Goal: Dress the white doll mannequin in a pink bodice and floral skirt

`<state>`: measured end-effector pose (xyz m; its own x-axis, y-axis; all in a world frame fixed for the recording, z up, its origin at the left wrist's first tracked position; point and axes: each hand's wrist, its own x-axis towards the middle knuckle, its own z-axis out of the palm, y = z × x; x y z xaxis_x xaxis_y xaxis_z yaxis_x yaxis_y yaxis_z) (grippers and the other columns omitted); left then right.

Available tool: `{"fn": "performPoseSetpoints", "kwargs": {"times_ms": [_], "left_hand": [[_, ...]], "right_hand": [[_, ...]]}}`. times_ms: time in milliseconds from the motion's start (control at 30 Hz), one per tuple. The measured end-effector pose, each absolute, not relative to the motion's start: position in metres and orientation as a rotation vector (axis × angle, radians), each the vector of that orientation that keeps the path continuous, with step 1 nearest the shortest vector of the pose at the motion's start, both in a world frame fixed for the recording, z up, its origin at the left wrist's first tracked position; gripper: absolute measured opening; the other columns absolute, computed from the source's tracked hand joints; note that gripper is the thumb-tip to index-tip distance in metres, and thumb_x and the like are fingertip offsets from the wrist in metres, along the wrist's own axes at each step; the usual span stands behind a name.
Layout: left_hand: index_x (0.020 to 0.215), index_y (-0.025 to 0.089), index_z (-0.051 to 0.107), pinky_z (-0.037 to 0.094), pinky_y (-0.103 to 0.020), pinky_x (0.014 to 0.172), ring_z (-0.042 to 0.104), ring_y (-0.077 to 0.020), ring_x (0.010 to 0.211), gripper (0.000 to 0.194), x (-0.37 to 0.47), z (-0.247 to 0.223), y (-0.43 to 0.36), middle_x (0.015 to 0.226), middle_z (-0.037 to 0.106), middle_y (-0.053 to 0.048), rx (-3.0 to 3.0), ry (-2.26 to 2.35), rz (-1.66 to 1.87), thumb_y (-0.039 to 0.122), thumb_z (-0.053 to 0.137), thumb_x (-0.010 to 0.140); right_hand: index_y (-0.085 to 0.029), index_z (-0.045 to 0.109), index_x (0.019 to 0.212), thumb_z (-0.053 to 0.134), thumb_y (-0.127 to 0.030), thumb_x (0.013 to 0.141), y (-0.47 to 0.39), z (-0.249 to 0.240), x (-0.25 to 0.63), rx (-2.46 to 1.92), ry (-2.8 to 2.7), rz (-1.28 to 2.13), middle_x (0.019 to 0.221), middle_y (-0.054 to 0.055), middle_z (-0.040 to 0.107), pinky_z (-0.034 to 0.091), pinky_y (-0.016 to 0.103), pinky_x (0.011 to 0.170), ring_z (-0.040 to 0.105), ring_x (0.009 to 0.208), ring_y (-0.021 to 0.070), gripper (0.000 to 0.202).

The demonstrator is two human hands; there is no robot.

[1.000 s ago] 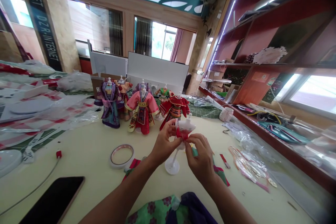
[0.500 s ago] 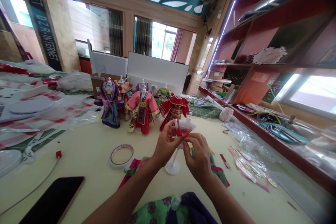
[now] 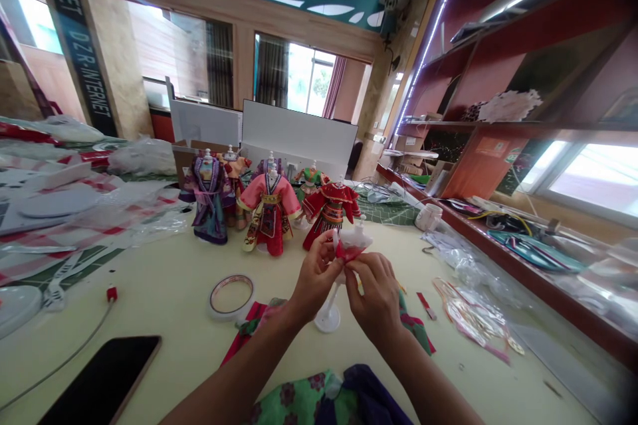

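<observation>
A small white doll mannequin [image 3: 356, 237] stands on a round white base [image 3: 327, 319] in front of me. Red cloth [image 3: 350, 252] is wrapped around its chest. My left hand [image 3: 319, 272] pinches the cloth at the mannequin's left side, thumb and fingers closed. Close beside it, my right hand [image 3: 373, 285] has its fingertips pressed together on the lower edge of the same cloth. The exact pinch points are partly hidden by the fingers. Green and red doll clothing [image 3: 416, 325] lies behind my right wrist, and green floral and purple fabric [image 3: 304, 398] lies nearest me.
Several dressed doll mannequins, one in a pink robe [image 3: 272, 206], stand at the back. A tape roll [image 3: 231, 295], a black phone [image 3: 102, 382] and a red-tipped cable [image 3: 111, 293] lie on the left. To the right are a plastic bag of cords [image 3: 473, 315] and a shelf [image 3: 498, 246].
My hands stay at the mannequin with only slight finger shifts. The red cloth now looks flatter and more spread across the chest.
</observation>
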<state>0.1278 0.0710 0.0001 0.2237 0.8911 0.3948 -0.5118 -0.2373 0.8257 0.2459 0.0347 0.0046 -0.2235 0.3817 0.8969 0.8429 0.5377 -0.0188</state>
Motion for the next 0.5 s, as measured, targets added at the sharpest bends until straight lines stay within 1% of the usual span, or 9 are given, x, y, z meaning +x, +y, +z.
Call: {"fn": "performPoseSetpoints", "kwargs": {"times_ms": [133, 267, 500], "left_hand": [[0.123, 0.019, 0.044, 0.047, -0.031, 0.083, 0.06, -0.0202, 0.099, 0.05, 0.1272, 0.0014, 0.0695, 0.106, 0.063, -0.008, 1.199, 0.448, 1.378, 0.025, 0.065, 0.078], [0.122, 0.019, 0.044, 0.047, -0.03, 0.081, 0.061, -0.0202, 0.097, 0.054, 0.1264, 0.0013, 0.0714, 0.103, 0.064, -0.008, 1.187, 0.466, 1.385, 0.023, 0.069, 0.075], [0.12, 0.018, 0.045, 0.048, -0.029, 0.078, 0.063, -0.0184, 0.091, 0.049, 0.1265, 0.0001, 0.075, 0.099, 0.064, -0.007, 1.208, 0.481, 1.416, 0.022, 0.067, 0.076]], "right_hand": [[-0.016, 0.058, 0.089, 0.05, -0.008, 0.086, 0.0344, 0.0048, 0.2451, -1.018, -1.833, -0.697, 0.085, 0.008, 0.056, 0.046, 0.039, 0.077, 0.05, 0.082, 0.0209, 0.011], [-0.015, 0.059, 0.095, 0.05, -0.007, 0.086, 0.0318, 0.0038, 0.2469, -0.995, -1.876, -0.723, 0.087, 0.009, 0.055, 0.046, 0.04, 0.08, 0.05, 0.083, 0.021, 0.016], [-0.013, 0.06, 0.105, 0.05, -0.005, 0.083, 0.0287, 0.0004, 0.2533, -0.98, -1.943, -0.726, 0.09, 0.011, 0.054, 0.047, 0.045, 0.082, 0.049, 0.087, 0.0233, 0.025]]}}
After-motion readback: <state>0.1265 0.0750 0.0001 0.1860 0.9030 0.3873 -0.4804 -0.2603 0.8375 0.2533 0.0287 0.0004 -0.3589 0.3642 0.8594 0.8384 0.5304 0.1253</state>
